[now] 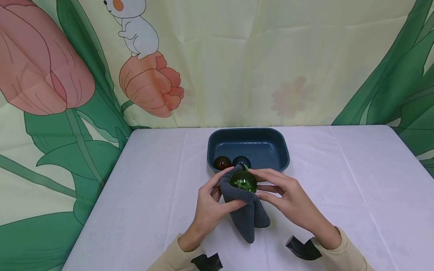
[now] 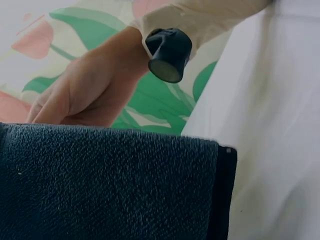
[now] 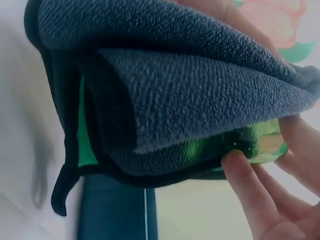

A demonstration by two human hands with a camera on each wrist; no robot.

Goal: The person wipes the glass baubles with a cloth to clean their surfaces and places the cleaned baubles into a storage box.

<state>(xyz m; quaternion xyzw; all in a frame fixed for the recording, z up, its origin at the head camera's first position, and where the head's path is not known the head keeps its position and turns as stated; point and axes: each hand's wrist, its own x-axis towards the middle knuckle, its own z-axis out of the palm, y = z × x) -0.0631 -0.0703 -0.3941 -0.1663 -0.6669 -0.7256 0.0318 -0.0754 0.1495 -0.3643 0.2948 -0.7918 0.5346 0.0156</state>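
Note:
A dark grey-blue towelling cloth [image 1: 245, 220] with a darker edge binding hangs folded above the table. My left hand [image 1: 211, 203] grips it, thumb in front and fingers behind. Partly wrapped in its upper fold is a glossy, see-through green ball [image 1: 243, 180], also visible below the cloth [image 3: 200, 95] in the right wrist view as a green ball [image 3: 267, 142]. From the right side, my right hand [image 1: 288, 192] pinches the ball between thumb and fingertips. In the left wrist view, the cloth [image 2: 110, 180] hides much of the work.
Just beyond my hands stands a dark blue rectangular basin [image 1: 249, 132]. Inside its near left part lie a dark brown ball [image 1: 222, 162] and a dark blue ball [image 1: 241, 161]. A white cloth covers the table [image 1: 156, 180], and a printed curtain [image 1: 230, 75] hangs behind it.

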